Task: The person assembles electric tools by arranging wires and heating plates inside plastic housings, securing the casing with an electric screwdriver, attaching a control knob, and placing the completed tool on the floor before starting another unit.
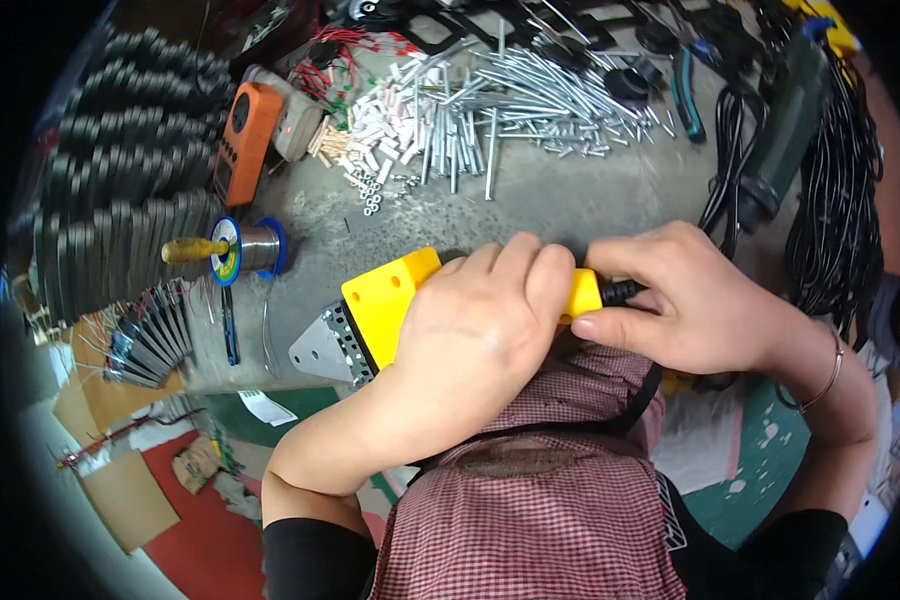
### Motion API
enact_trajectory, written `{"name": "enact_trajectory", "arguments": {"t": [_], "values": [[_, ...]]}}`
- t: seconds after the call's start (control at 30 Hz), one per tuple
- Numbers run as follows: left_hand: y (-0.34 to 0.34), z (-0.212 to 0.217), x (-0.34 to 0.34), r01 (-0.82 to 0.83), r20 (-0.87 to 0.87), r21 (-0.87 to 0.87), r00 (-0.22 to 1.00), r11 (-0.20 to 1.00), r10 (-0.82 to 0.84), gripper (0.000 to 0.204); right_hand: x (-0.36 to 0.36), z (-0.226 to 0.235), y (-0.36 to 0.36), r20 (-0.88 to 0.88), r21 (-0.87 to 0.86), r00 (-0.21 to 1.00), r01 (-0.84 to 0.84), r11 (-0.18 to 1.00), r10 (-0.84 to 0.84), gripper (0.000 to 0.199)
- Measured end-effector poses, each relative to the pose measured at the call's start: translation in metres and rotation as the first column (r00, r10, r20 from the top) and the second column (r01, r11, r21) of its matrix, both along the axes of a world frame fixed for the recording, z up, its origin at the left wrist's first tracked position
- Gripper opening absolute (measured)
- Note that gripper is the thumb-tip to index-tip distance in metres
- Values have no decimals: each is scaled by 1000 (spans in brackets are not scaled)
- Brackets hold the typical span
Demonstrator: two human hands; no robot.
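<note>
Bright even light, soft shadows, fisheye bending, dark corners

A yellow handheld tool (390,300) with a grey perforated metal plate lies level, black cord at its right end.

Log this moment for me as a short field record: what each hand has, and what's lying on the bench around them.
left hand: wrapped over the body of the yellow tool
right hand: fingers pinching the tool's rear end, where the black cable leaves it
tool front: perforated metal plate, pointing left
bench behind: heap of metal rods, small white pieces
bench left: orange meter, solder spool
bench right: coiled black cords
</note>
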State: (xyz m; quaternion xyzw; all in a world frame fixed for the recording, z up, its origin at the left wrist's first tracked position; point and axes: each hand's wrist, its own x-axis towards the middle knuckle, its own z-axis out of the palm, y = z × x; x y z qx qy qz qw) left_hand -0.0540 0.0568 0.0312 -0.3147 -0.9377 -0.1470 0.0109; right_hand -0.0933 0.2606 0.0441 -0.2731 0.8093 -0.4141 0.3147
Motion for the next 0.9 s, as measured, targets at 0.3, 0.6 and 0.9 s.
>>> {"name": "enact_trajectory", "arguments": {"t": [0.3,0.6,0.9], "values": [[-1,-2,5,-39,61,124,998,992,32,33,-9,-6,0,269,-122,963,18,992,16,39],[-4,2,-6,-11,162,140,987,990,-12,32,-11,-4,0,354,-29,932,93,995,-77,42],[-21,7,-75,-2,206,-2,978,1000,3,20,-39,-16,12,-622,329,783,274,904,-11,27]]}}
